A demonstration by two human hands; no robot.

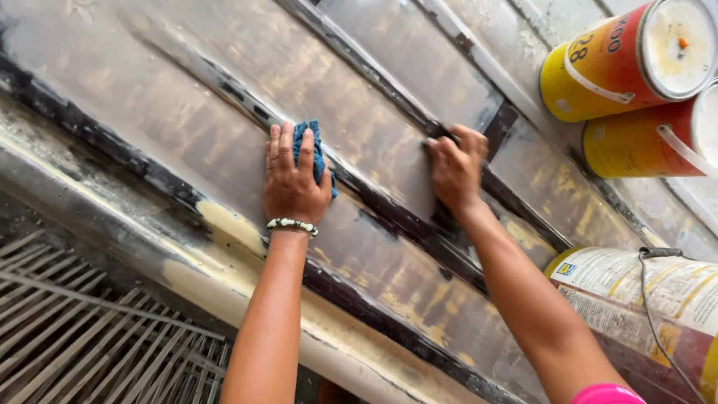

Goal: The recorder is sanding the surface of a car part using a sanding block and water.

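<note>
My left hand [292, 176] lies flat on a blue cloth [318, 150], pressing it against a worn, panelled surface [187, 112] smeared with pale filler and dark grooves. A beaded bracelet circles that wrist. My right hand [455, 168] is curled with its fingertips on a dark raised strip [389, 213] between two panels; a small dark piece may be under the fingers, but I cannot make it out.
Two red-and-yellow paint cans [624, 63] stand at the upper right, one with a white lid. A larger labelled can [643, 299] with a wire handle sits at the lower right. Metal grating [82, 329] fills the lower left.
</note>
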